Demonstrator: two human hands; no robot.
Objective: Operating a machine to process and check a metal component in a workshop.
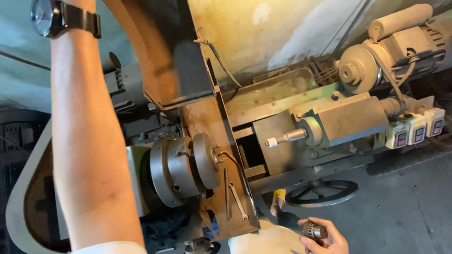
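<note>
Down on the rusty machine tray (pixel 221 211), two slim wrenches (pixel 238 200) lie side by side, just beside the round steel chuck (pixel 186 164). Low at the frame's bottom edge, the right hand (pixel 325 237) is curled tight around a small ribbed metal fitting (pixel 314 231), grey-brown, its end poking out of the fist. The left forearm (pixel 89 155) reaches up past the machine, wristwatch (pixel 61 18) showing; that hand is out of frame.

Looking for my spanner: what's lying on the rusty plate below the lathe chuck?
A slim spanner and a thin rod lie on the rusty plate beside the chuck. The plate's underside is hidden.
</note>
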